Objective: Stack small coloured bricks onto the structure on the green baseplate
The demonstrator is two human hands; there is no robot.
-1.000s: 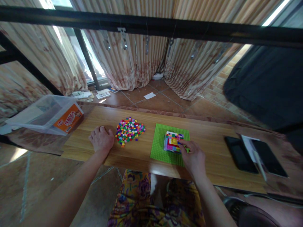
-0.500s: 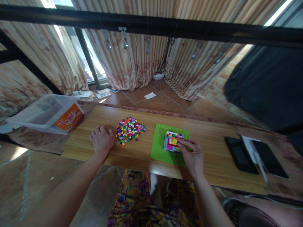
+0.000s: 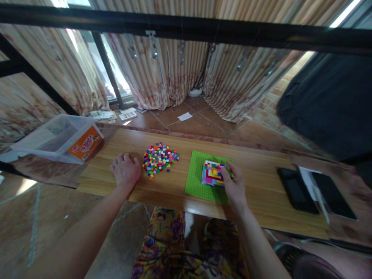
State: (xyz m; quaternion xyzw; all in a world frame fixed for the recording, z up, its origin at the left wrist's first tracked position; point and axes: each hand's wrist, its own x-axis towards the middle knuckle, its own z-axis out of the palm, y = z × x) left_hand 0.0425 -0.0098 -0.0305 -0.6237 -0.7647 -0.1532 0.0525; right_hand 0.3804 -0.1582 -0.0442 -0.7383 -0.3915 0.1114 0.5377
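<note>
Their left hand just sat, fingers loose, beside the toy brick pile; right hand was at the brick build, no telling if fingers gripped it.

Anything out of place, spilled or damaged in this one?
Only small things: a white sheet lies alone on the tiled floor beyond the wooden board, perhaps dropped, and one small brick sits apart from the loose brick pile. I see no clear damage.
</note>
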